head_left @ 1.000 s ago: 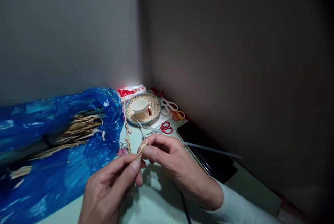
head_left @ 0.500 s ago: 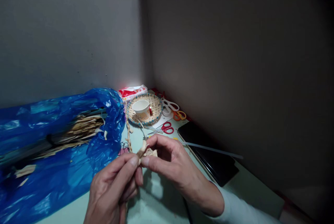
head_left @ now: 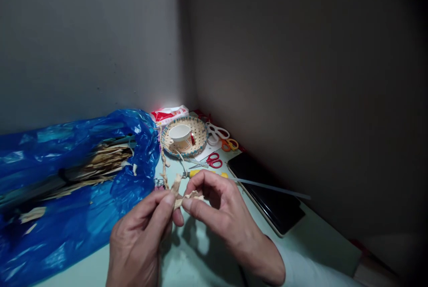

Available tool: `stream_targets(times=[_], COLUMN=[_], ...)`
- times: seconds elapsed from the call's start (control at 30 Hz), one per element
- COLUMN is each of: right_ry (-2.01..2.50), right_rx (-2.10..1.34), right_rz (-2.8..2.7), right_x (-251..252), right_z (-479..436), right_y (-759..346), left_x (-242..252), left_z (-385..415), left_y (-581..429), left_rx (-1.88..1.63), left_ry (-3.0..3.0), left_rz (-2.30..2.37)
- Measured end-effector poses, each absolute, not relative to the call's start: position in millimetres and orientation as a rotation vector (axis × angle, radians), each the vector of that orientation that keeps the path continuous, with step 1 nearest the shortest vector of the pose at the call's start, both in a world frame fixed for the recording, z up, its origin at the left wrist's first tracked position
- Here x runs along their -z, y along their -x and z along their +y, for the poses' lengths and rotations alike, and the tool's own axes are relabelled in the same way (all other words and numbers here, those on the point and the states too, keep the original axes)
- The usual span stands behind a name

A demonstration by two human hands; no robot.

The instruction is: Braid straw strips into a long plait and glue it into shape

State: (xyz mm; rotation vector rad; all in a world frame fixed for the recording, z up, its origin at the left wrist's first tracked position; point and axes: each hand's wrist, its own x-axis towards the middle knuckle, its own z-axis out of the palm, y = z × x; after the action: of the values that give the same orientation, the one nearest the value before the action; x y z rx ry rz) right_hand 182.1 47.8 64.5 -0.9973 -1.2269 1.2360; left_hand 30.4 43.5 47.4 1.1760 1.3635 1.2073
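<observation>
My left hand [head_left: 143, 233] pinches a pale, dry husk-like strip [head_left: 176, 183] between thumb and fingers, one end sticking up. My right hand [head_left: 227, 220] is closed on the other part of the strip, where a crumpled end shows above the thumb. Both hands are close together over the pale green table [head_left: 197, 264]. Behind them a braided pale cord [head_left: 164, 166] runs toward the table's back. Just beyond my right fingers lies a yellow-handled tool [head_left: 197, 173], partly hidden by them.
Blue plastic [head_left: 83, 224] with a bundle of dry strips [head_left: 110, 157] covers the left. At the back are a woven basket [head_left: 202, 137] holding a white cup [head_left: 179, 133], red scissors [head_left: 214, 160], white scissors [head_left: 219, 131] and orange scissors [head_left: 230, 145]. A black tablet [head_left: 267, 193] lies right.
My hands have drawn slightly apart, and the strip between them has spread open. More of the yellow handle shows behind my right fingers. The view has shifted a little.
</observation>
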Motion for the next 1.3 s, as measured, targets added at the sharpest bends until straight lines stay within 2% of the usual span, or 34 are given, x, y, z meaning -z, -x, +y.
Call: stream_targets(times=[0.27, 0.5, 0.83, 1.0, 1.3], right_ry=[0.996, 0.909, 0.948, 0.991, 0.792], right_rx=[-1.277, -1.57, -1.376, -1.281, -1.507], right_rz=[-1.182, -1.112, -1.31, -1.436, -1.243], right_x=[-63.6, -67.4, -61.9, -64.2, -62.0], right_z=[50.5, 55.6, 50.0, 49.7, 62.4], right_y=[-187.9, -193.6, -187.6, -193.1, -200.8], left_x=[-63.0, -70.2, -61.1, -59.6, -72.8], left_z=[38.2, 33.9, 36.8, 41.8, 41.4], left_y=[-43.9, -46.5, -43.1, -38.0, -38.2], left_rx=[-1.132, -1.174, -1.277, -1.207, -0.873], left_ry=[-1.376, -1.415, -1.434, -1.294, -1.357], left_rz=[1.42, 1.601, 1.564, 1.417, 1.317])
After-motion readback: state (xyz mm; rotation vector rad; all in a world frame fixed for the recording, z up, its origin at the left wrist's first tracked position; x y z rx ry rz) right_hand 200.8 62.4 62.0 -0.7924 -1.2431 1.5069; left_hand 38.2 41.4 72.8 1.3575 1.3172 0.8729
